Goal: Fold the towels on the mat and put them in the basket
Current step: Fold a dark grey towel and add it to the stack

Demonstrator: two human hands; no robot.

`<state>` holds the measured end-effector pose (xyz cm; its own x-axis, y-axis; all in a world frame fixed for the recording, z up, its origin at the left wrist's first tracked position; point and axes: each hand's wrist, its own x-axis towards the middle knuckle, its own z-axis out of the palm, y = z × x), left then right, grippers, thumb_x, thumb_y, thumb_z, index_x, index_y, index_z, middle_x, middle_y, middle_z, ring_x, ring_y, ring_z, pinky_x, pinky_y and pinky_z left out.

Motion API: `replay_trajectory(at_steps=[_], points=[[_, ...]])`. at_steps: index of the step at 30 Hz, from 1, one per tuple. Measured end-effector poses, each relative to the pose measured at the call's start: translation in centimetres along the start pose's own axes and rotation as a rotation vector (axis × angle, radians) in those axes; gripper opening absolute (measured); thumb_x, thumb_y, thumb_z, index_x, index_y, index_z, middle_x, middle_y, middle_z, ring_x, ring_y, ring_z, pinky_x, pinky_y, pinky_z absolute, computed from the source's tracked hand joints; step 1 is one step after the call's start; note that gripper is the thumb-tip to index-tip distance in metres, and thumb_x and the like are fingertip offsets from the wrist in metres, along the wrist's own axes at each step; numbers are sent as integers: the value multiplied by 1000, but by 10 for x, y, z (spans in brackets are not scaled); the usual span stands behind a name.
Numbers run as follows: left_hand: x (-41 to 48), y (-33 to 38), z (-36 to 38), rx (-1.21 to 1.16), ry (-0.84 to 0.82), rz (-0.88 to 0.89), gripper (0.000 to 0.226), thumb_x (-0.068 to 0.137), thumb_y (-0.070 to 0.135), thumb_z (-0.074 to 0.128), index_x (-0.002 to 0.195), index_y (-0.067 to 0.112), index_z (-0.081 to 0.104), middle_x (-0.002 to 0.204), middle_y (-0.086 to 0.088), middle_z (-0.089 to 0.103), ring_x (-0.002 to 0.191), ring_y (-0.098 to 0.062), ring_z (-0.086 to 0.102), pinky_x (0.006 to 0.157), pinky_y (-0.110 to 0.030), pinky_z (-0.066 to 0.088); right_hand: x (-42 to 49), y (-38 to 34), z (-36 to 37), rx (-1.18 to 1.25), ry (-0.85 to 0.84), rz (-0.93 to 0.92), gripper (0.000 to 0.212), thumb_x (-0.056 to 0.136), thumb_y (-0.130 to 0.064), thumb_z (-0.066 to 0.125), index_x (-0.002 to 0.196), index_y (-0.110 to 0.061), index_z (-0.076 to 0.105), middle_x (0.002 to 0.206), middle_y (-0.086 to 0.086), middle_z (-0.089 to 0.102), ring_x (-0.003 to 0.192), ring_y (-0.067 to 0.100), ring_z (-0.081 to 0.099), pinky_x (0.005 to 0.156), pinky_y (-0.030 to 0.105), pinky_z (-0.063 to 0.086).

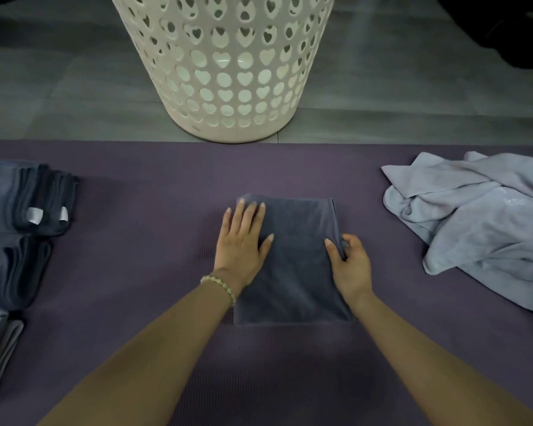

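Towel [292, 272] runs lengthwise toward the laundry basket [179, 118]; your left hand [243, 241] presses it flat, right hand [348, 259] pinches its right edge.

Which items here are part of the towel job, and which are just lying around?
In the job:
dark towel, left hand flat on it, right hand pinching its edge
crumpled light towel
folded stacks
basket
mat

Lying about:
dark object on the floor, top right; can't tell what it is
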<state>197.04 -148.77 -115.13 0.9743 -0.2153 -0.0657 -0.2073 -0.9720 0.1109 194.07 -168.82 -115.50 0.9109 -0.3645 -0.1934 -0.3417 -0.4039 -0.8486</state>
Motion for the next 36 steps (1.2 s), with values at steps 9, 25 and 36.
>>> replay_trajectory(at_steps=[9,25,36], points=[[9,-3,11,18,-75,-20,71,91,55,-1,150,18,-9,159,2,-11,146,-18,-13,119,-37,-5,-21,19,-14,-347,68,40,47,92,-47,53,61,-12,44,54,-2,49,54,17,47,46,27,31],[-47,14,39,-190,64,-61,61,97,43,15,150,15,9,158,2,8,146,-13,0,118,-38,5,-10,14,30,-864,-314,-709,57,98,-45,24,149,-21,26,156,-2,24,145,13,17,118,38,11],[-49,16,33,-247,8,-68,68,89,56,0,147,22,-12,156,10,-14,142,-9,-21,118,-32,-10,31,8,-10,-777,-322,-424,81,86,-70,8,152,-25,0,158,-12,-8,147,11,-9,119,31,-6]])
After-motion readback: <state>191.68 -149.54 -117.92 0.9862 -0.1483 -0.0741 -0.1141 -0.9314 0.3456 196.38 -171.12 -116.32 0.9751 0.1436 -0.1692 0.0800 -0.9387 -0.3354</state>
